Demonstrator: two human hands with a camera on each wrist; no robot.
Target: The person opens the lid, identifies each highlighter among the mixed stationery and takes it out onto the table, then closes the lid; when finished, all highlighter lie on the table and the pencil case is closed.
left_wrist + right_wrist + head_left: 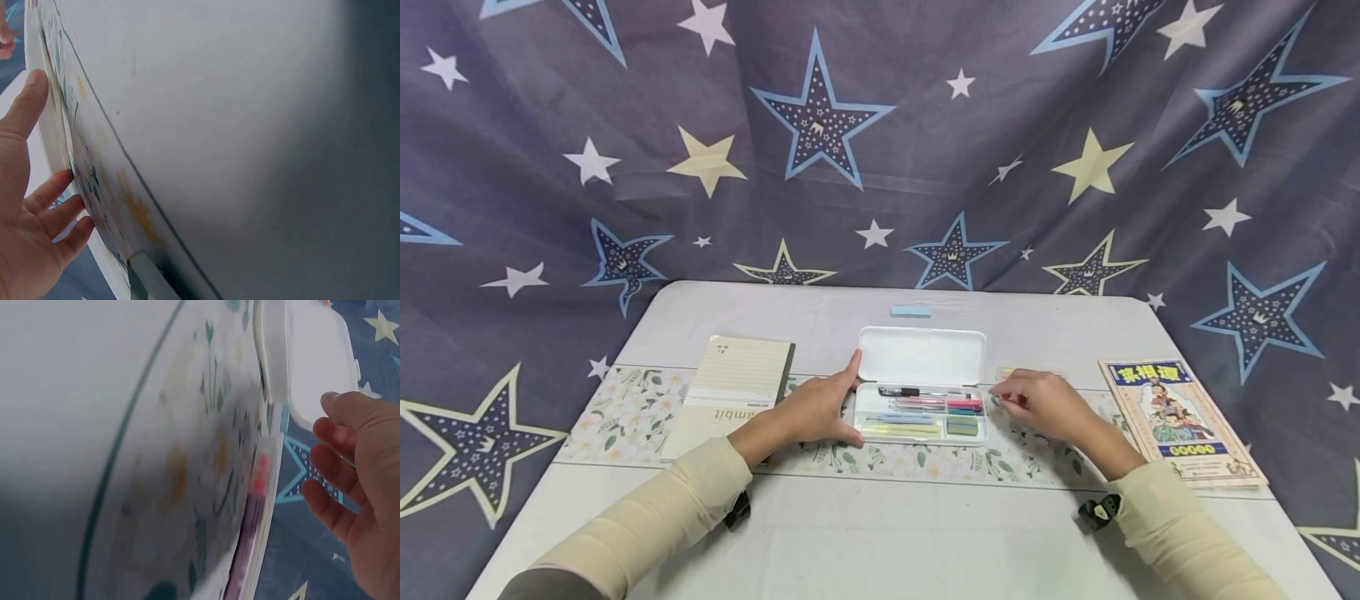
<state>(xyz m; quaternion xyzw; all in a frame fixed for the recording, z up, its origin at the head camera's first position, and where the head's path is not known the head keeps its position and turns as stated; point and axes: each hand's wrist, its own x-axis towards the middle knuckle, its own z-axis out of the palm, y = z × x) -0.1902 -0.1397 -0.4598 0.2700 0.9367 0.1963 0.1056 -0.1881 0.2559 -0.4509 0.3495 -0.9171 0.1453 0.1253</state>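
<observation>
A white pencil case [921, 439] lies with its lid [922, 356] raised toward the back. In it are a black pen [910, 392], several red, pink, blue and yellow pens, and a green block [962, 427] in the front right compartment. My left hand [823, 408] spans the case's left end, thumb at the front corner and fingers toward the hinge. Just right of the case is my right hand [1041, 402], its fingers loosely bent and nothing visible between them in the right wrist view. A thin clear strip with pink and purple bands [251, 519] lies beside it, mostly hidden in the head view.
Left of the case lies a beige notebook [733, 375], partly behind my left forearm. A comic-style booklet [1180, 421] lies at the right. Behind the case is a small light-blue block [910, 312]. A floral strip [925, 462] crosses the white table [925, 533], with a starry curtain [820, 208] behind.
</observation>
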